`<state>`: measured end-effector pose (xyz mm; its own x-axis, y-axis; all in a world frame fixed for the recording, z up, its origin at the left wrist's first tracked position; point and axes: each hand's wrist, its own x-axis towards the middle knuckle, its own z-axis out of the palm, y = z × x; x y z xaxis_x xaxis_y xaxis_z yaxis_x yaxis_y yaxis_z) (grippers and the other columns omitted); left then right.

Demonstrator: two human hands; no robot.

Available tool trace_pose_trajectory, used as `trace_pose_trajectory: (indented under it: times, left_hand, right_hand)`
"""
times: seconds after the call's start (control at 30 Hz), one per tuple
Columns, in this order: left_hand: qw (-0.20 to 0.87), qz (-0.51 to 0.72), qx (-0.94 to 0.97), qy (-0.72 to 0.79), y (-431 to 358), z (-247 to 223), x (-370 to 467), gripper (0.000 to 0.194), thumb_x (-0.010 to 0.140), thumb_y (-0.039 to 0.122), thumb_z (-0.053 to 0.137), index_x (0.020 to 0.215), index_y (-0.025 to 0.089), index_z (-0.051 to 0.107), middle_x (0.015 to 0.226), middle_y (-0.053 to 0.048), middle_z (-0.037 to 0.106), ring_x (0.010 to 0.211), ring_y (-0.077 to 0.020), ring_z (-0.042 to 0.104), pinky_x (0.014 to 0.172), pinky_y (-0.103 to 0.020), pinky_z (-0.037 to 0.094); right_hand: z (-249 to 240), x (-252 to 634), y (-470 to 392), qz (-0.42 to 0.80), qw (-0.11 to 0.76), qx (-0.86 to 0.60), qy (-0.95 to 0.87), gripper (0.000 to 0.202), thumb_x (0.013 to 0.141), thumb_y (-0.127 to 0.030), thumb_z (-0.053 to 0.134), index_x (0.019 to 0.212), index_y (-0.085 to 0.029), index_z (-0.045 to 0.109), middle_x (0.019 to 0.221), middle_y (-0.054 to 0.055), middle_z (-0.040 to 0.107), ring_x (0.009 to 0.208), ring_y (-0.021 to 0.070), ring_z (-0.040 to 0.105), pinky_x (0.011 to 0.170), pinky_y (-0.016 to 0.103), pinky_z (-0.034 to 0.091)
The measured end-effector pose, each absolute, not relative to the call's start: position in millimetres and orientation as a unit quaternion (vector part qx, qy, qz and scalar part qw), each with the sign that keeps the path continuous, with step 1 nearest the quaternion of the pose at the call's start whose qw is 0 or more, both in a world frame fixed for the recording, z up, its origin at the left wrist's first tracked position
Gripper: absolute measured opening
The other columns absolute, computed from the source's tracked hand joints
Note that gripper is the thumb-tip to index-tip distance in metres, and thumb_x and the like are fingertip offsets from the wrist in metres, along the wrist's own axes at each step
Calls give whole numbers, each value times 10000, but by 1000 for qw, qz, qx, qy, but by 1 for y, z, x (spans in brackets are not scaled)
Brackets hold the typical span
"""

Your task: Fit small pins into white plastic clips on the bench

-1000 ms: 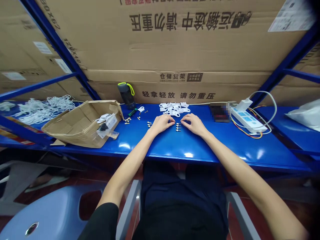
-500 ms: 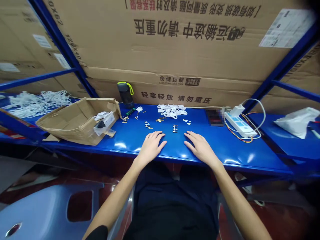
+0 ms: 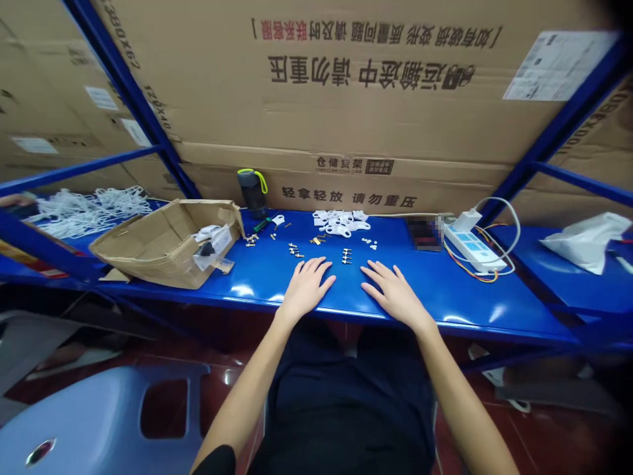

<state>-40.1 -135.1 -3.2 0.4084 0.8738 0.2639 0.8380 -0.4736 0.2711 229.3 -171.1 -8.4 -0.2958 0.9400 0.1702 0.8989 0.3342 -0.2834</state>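
Note:
My left hand [image 3: 307, 285] lies flat near the front edge of the blue tabletop [image 3: 267, 284], fingers outstretched and holding nothing. Opposite it, my right hand [image 3: 393, 290] rests palm down in the same way, also holding nothing. Just beyond and between them, a short column of small metal-and-white parts [image 3: 347, 256] is lined up. A similar group of small parts [image 3: 295, 251] lies beyond my left fingertips. Farther back are a pile of white plastic pieces [image 3: 341, 222], some brass-coloured pieces [image 3: 318, 240] and several tiny white bits [image 3: 370, 243].
An open cardboard box [image 3: 148, 254] stands at left, with a dark bottle [image 3: 253, 194] behind it. A green-handled tool [image 3: 262, 225] lies near the bottle. At right are a dark tray-like object [image 3: 424, 234] and a power strip [image 3: 477, 247] with looping cables. A blue stool [image 3: 99, 409] is lower left.
The camera view has shifted slightly, so the scene sits a little differently in the picture. Both hands remain flat on the tabletop. A person's hand now shows at the far left edge.

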Motion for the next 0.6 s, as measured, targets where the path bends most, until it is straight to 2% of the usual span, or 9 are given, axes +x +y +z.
trace_pose_trajectory:
  times: [0.6]
  left_hand:
    - [55,191,845,496,-140,-2,-41,427,1101,457,487,1454,256,619,1591,-73,562,1515,-294,469,1300,-564,314]
  right_hand:
    - [-12,230,-169,48,163,-571,-803,581,1102,-587,369,1580,-304,538,1700,70,429,1592,327,366,1302,659,238]
